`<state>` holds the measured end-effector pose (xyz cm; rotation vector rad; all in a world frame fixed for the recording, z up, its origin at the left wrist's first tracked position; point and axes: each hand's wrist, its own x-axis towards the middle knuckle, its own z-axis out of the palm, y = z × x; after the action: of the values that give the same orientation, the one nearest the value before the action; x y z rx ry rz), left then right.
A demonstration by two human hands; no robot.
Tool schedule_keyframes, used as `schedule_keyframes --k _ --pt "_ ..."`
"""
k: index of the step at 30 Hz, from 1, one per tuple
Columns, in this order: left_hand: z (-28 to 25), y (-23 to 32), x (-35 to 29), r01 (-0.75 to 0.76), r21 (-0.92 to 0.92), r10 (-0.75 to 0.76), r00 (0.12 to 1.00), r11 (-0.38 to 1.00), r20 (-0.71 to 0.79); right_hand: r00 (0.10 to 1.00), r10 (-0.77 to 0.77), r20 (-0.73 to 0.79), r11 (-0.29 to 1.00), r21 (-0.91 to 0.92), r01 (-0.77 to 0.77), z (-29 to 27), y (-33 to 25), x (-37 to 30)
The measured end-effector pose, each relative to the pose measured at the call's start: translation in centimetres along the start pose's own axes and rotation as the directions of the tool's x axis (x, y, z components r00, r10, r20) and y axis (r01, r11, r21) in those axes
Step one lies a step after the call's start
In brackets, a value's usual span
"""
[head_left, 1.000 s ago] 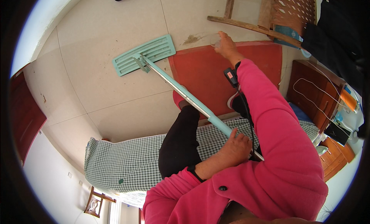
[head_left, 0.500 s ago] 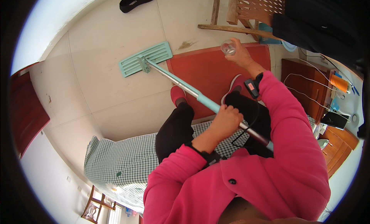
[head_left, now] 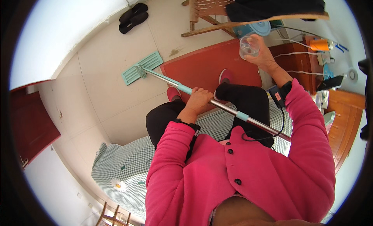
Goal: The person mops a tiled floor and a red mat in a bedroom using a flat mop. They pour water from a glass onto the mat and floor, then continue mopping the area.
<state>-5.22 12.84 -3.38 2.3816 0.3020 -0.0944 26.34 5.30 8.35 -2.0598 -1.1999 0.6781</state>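
My left hand [head_left: 199, 100] is wrapped round the pole of a flat mop [head_left: 223, 106], which slants across my lap. The mop's pale green slotted head [head_left: 132, 75] lies on the tiled floor, ahead and to the left, with no pad visible on it. Out to the right, my right hand [head_left: 265, 57] grips a clear plastic cup [head_left: 248, 48] by its side. The cup is tilted, held above the far right part of a red mat [head_left: 210, 62]; whether anything is in it I cannot tell.
I sit on a green checked cloth [head_left: 124, 164]. Black shoes [head_left: 134, 19] lie on the far floor. A wooden chair [head_left: 211, 6] with dark clothing stands beyond the mat, near a blue lidded container [head_left: 261, 28]. At right, white cables cross a brown cabinet [head_left: 297, 62] beside an orange container [head_left: 319, 45].
My right hand has moved right with the cup. My left hand has shifted left with the mop pole. The whole view has also turned somewhat.
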Motion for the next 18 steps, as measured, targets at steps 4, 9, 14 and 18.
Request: schedule_keyframes --k 4,9,14,18 --pt "1.3 0.4 -2.0 0.012 0.171 -0.035 0.991 0.985 0.13 0.982 0.118 -0.148 0.982 0.165 -0.093 -4.2 2.4 -6.4" --pt "2.8 1.8 -3.6 0.078 0.26 -0.146 0.956 0.962 0.254 0.944 0.163 -0.288 0.986 0.013 -0.167 -8.2 7.4 -13.6" --pt "3.1 2.2 -3.6 0.085 0.253 -0.125 0.981 0.964 0.15 0.913 0.201 -0.355 0.978 0.134 -0.163 -9.4 10.0 -17.8" --pt "2.8 2.5 -3.6 0.098 0.374 -0.144 0.985 0.922 0.096 0.913 0.161 -0.374 0.987 0.057 -0.151 -10.1 10.2 -18.5"
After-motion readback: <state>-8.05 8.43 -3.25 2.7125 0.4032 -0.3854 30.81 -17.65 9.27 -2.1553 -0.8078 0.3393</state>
